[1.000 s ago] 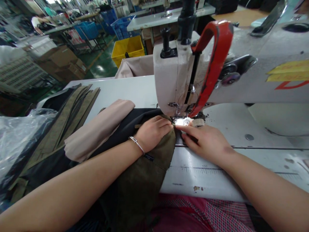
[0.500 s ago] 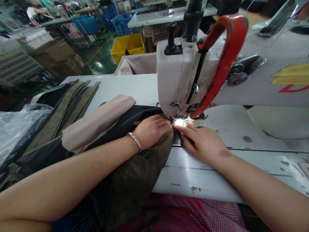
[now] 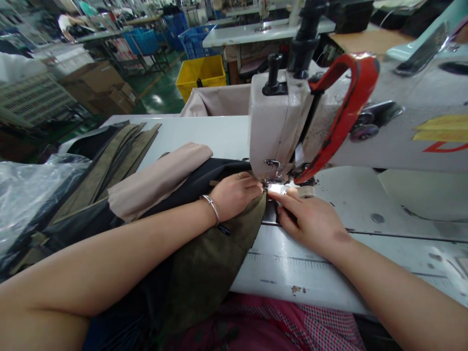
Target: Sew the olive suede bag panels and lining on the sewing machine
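Observation:
My left hand (image 3: pixel 236 196), with a ring and a silver bracelet (image 3: pixel 210 207), lies on the olive-and-black fabric (image 3: pixel 219 261). Its fingers are together and closed on the fabric's edge, just left of the presser foot. My right hand (image 3: pixel 310 217) rests on the sewing machine bed, index finger stretched toward that same edge and thumb apart from it. The needle area of the sewing machine (image 3: pixel 268 126) is lit between and beyond my fingertips. A small black label (image 3: pixel 224 229) shows on the olive side. The fabric drapes off the table's front edge.
A rolled beige cloth (image 3: pixel 161 183) lies over the dark fabric. Olive strips (image 3: pixel 106 168) and clear plastic (image 3: pixel 36 195) are farther left. The red lever (image 3: pixel 351 107) curves down the machine head. Behind stand a yellow crate (image 3: pixel 201 73) and cartons (image 3: pixel 102 85). Another person (image 3: pixel 69 24) sits far back.
The camera view has shifted, so the scene appears slightly more to the right and lower. Both hands keep nearly the same place beside the needle, with the fabric little changed.

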Demonstrator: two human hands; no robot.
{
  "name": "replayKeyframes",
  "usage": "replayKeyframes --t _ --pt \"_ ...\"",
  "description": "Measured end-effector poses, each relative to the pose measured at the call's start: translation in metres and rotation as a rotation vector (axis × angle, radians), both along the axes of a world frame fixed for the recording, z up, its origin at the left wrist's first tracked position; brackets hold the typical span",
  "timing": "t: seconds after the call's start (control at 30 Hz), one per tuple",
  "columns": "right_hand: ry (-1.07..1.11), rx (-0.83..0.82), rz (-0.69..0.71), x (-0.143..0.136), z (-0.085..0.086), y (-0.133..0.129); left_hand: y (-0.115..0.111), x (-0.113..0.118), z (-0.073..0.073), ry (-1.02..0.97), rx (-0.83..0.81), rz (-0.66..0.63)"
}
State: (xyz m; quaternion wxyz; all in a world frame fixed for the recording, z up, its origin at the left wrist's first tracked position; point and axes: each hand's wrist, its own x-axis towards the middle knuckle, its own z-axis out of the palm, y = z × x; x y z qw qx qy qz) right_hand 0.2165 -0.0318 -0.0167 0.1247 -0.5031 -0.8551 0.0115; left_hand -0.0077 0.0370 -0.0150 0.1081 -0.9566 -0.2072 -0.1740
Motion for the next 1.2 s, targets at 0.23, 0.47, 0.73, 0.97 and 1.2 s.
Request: replayKeyframes --t 0.23,0.47,0.73,0.97,1.2 --pt "0.031 0.002 -0.002 0.001 -0.001 0.001 0.001 0.002 0.003 -0.039 -0.007 -0.008" --pt "0.061 0.002 -0.014 0.002 -0.004 0.002 0.002 0.001 -0.001 -0.005 -0.052 0.018" --pt "0.13 -0.009 -0.028 0.003 -0.009 0.002 0.0 0.004 0.002 0.059 -0.181 0.087" --pt "0.225 0.018 0.009 0.006 -0.007 0.005 -0.014 -0.015 0.015 0.041 -0.197 0.337" --pt "0.269 -0.018 0.326 -0.02 0.009 -0.051 -0.093 -0.043 0.029 0.053 -0.389 0.312"
